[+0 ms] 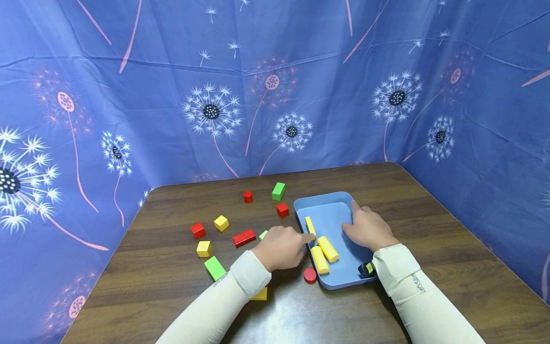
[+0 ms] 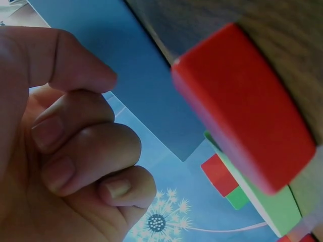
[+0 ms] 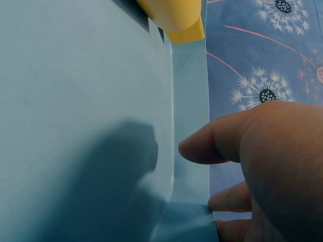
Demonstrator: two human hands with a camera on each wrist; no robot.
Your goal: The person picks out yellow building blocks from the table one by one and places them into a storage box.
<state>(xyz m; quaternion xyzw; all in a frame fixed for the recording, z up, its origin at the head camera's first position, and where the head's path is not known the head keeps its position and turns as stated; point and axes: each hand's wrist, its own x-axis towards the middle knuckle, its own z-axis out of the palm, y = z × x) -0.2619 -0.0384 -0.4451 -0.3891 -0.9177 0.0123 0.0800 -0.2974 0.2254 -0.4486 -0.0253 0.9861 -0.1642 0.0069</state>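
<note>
A shallow blue tray [image 1: 345, 267] holds two yellow cylinders [image 1: 325, 255] and a slim yellow block [image 1: 310, 227] along its left side. My left hand [image 1: 281, 248] reaches over the left rim with its index finger extended at the slim block's near end. The other fingers [image 2: 91, 161] are curled into the palm, with nothing in them. At the tray's far right corner my right hand [image 1: 369, 227] holds the rim. Its thumb [image 3: 207, 146] is inside the tray, and the other fingers lie outside the wall.
Left of the tray lie a red block [image 1: 244, 238], yellow cubes [image 1: 221, 223], a long green block [image 1: 215, 268] and several other pieces. A red disc [image 1: 310, 275] lies beside the tray's near left corner. Behind the table [image 1: 163, 286] hangs a blue curtain [image 1: 318, 86].
</note>
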